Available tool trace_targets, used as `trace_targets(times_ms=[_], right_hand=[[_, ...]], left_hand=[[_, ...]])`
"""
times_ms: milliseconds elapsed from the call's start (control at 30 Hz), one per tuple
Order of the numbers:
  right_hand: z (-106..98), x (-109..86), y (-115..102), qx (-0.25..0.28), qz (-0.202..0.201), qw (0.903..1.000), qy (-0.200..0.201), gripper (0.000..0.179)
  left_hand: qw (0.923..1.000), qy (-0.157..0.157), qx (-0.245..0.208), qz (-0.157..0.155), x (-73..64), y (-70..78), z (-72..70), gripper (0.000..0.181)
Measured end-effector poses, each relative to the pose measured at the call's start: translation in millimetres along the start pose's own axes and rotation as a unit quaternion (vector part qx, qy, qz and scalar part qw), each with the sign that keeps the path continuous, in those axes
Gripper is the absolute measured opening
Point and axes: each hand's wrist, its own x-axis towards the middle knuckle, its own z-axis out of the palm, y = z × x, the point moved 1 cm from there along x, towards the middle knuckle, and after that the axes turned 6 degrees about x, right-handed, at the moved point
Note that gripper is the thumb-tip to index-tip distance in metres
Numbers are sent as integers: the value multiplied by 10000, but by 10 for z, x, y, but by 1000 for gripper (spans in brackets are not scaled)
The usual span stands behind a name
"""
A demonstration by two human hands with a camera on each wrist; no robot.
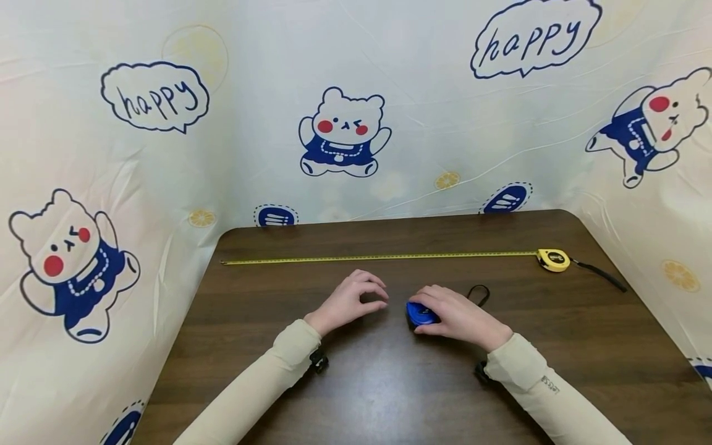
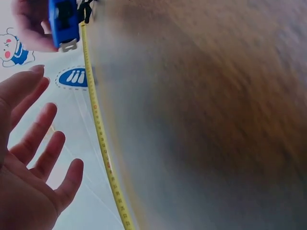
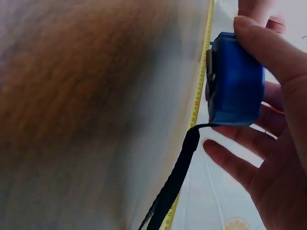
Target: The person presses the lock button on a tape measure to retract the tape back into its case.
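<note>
My right hand (image 1: pixel 453 314) grips a blue tape measure (image 1: pixel 421 314) by its sides, near the middle of the table. In the right wrist view the thumb lies along one side of the blue case (image 3: pixel 237 81), and a black wrist strap (image 3: pixel 172 177) trails from it. A metal end hook (image 2: pixel 68 46) shows at the case's edge in the left wrist view. My left hand (image 1: pixel 353 300) hovers to the left of the tape measure, fingers loosely bent and apart, holding nothing.
Farther back, a yellow tape measure (image 1: pixel 553 260) lies with its long blade (image 1: pixel 378 257) drawn out leftward across the brown table (image 1: pixel 356 395). Its black strap (image 1: pixel 601 275) points right. A patterned cloth (image 1: pixel 423 123) hangs around the table's back and sides.
</note>
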Motion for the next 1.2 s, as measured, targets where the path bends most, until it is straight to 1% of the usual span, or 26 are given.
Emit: trace_targets(times_ms=[100,267,333,567,767,1000,1200], right_hand=[[16,-13,13,-58,113,9999,-70,53],[39,-36,42,-110,300,9993,-194,55],[47,-43,50,-95,340,9991,-240,55],[79,-65,65,-130,350,9989,-284,55],[94,-72,66,-165,430,9986,-267,56],[-13,-138,97,59,665,9976,-160,54],[-122,-278,193,95,872,9961,-110,49]], left_hand=[[9999,-12,48,-90,-26,-23,-32,12],[9996,52,8,-291,-68,-66,-87,15],[9995,84,-11,-319,-90,-81,-109,15],[9994,147,-3,-308,-134,-124,-164,15],[9984,169,52,-539,-186,-176,-205,17],[9951,180,49,-976,-309,-275,-319,22],[9931,321,-12,-1130,-463,-374,-422,23]])
